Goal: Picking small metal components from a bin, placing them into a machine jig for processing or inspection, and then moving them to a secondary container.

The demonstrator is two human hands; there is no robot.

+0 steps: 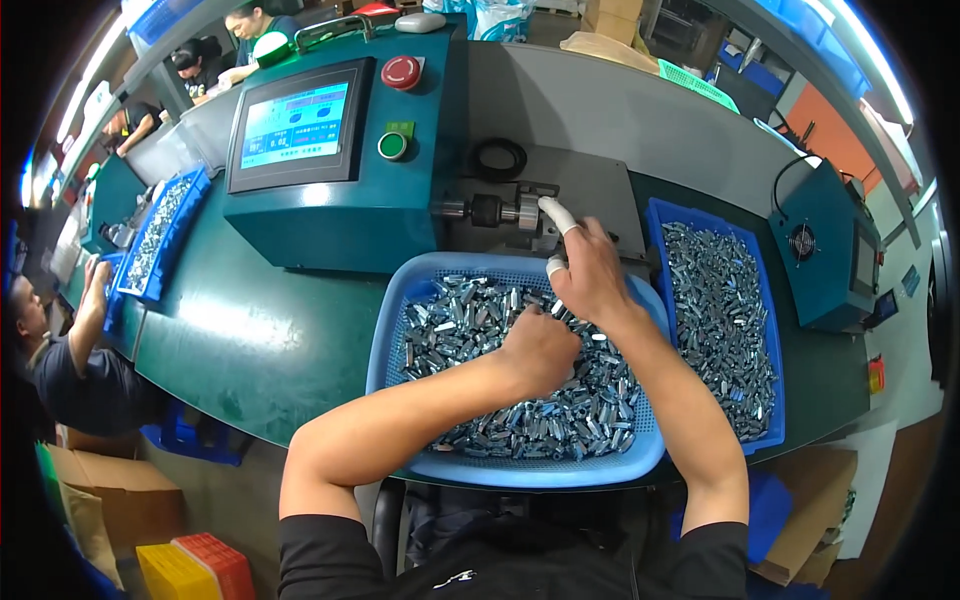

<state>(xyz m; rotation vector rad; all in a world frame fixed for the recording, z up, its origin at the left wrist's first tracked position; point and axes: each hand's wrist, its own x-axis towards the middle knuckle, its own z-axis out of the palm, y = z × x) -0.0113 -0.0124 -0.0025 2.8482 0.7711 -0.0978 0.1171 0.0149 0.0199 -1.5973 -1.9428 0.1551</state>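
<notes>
My left hand point(541, 350) is closed, knuckles up, over the small metal parts point(470, 330) heaped in a light blue perforated basket point(378, 350). Whatever its fingers hold is hidden under the hand. Beyond it, my right hand point(592, 268) reaches to the machine's round metal chuck point(528, 212) at the end of a horizontal shaft point(486, 209). White covers wrap its index finger and thumb, which are spread apart. The index tip is at the chuck; no part shows between finger and thumb. The teal machine point(330, 225) carries a lit touchscreen point(293, 125).
A dark blue tray point(777, 400) of similar parts stands right of the basket. Another teal machine point(815, 245) is at far right. A red button point(401, 72) and green button point(392, 146) sit beside the screen. Co-workers sit left, near another blue tray point(150, 285).
</notes>
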